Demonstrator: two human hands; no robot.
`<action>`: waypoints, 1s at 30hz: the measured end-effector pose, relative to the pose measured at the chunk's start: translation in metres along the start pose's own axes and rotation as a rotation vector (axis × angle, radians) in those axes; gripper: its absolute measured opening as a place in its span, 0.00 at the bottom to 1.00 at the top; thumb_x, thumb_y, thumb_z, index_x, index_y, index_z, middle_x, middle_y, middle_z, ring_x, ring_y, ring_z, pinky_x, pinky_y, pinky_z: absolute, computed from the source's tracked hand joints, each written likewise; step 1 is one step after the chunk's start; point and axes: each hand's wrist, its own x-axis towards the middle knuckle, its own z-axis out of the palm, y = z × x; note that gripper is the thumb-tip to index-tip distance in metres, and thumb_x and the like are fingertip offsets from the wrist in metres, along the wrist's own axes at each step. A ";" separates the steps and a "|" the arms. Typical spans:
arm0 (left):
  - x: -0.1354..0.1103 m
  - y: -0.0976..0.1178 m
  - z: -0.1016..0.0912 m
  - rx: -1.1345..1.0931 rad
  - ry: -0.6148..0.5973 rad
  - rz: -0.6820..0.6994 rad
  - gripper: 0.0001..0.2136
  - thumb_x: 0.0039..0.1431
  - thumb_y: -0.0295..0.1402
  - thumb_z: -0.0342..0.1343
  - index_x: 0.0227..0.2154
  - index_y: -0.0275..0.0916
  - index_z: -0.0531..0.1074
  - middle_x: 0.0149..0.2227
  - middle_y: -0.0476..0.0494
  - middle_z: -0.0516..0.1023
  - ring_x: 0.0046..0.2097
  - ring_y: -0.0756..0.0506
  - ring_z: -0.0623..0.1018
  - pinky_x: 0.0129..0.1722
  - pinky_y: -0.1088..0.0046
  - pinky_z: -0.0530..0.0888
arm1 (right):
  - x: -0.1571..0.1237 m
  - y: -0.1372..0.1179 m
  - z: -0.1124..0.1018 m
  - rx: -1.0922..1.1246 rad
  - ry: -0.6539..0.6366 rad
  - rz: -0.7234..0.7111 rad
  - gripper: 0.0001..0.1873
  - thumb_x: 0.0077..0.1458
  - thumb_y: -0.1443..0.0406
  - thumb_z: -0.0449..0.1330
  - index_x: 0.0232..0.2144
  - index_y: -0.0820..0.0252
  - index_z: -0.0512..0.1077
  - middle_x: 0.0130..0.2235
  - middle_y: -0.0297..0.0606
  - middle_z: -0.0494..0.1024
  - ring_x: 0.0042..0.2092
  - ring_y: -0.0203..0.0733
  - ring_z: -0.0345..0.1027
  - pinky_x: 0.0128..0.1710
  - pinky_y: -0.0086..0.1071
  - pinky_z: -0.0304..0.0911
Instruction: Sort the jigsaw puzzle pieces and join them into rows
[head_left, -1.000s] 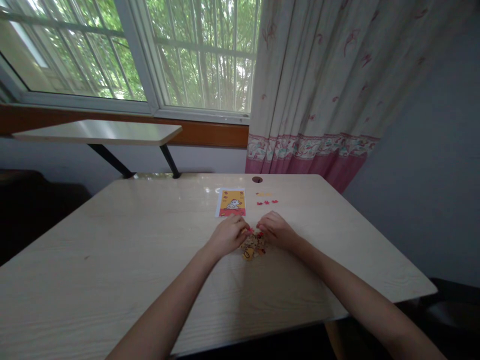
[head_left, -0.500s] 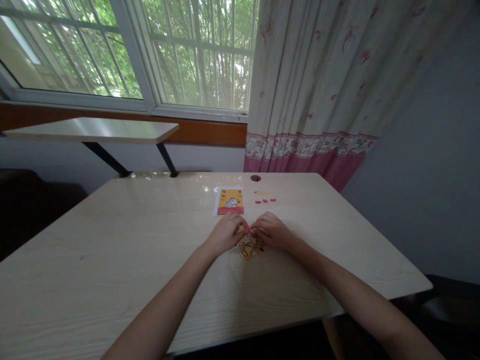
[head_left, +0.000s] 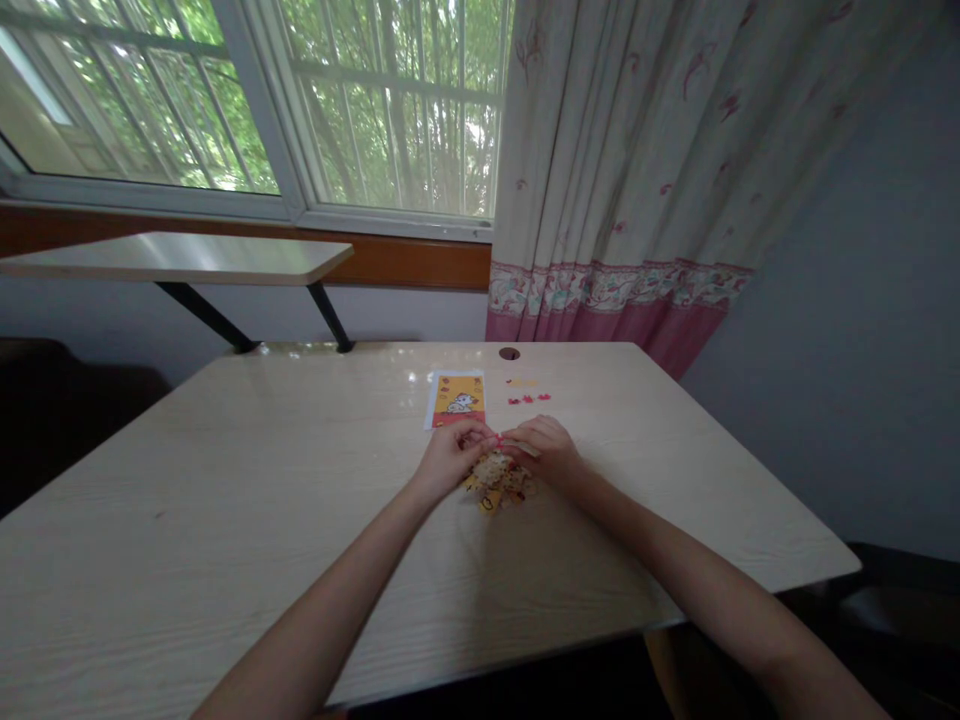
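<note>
My left hand (head_left: 448,456) and my right hand (head_left: 547,447) meet fingertip to fingertip over a small heap of jigsaw pieces (head_left: 499,480) on the pale wooden table (head_left: 225,500). Both hands are pinched together on a small red piece (head_left: 498,438) held just above the heap. Behind the hands lies an orange picture card (head_left: 457,398) with a white cartoon animal on it. A short row of red pieces (head_left: 528,398) and a yellow piece (head_left: 521,382) lie to the right of the card.
A round cable hole (head_left: 509,353) sits near the table's far edge. A narrow shelf on black brackets (head_left: 172,258) juts out under the window. A flowered curtain with a pink hem (head_left: 615,290) hangs at the back right, beside a grey wall.
Both hands have lifted a little off the heap and drawn closer together, fingertips now joined on the red piece. The view has shifted slightly down and left.
</note>
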 end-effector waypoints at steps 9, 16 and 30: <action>0.001 0.001 -0.007 0.220 0.212 0.032 0.13 0.54 0.40 0.51 0.32 0.35 0.73 0.30 0.45 0.76 0.31 0.48 0.73 0.31 0.74 0.69 | -0.001 0.026 -0.016 0.014 0.207 0.257 0.15 0.57 0.56 0.52 0.38 0.56 0.73 0.36 0.40 0.76 0.37 0.40 0.67 0.40 0.35 0.62; -0.003 0.001 -0.016 0.604 0.159 0.099 0.12 0.56 0.38 0.47 0.31 0.37 0.73 0.24 0.49 0.73 0.25 0.50 0.68 0.24 0.77 0.63 | -0.005 0.044 -0.026 0.030 0.288 0.330 0.15 0.56 0.56 0.53 0.38 0.56 0.74 0.35 0.40 0.74 0.36 0.39 0.66 0.39 0.34 0.64; -0.003 0.000 -0.016 0.629 0.190 0.084 0.12 0.56 0.38 0.47 0.30 0.37 0.73 0.23 0.49 0.72 0.24 0.50 0.68 0.24 0.77 0.62 | -0.004 0.060 -0.024 -0.012 0.305 0.177 0.11 0.55 0.59 0.56 0.39 0.54 0.73 0.34 0.37 0.74 0.37 0.38 0.66 0.39 0.33 0.61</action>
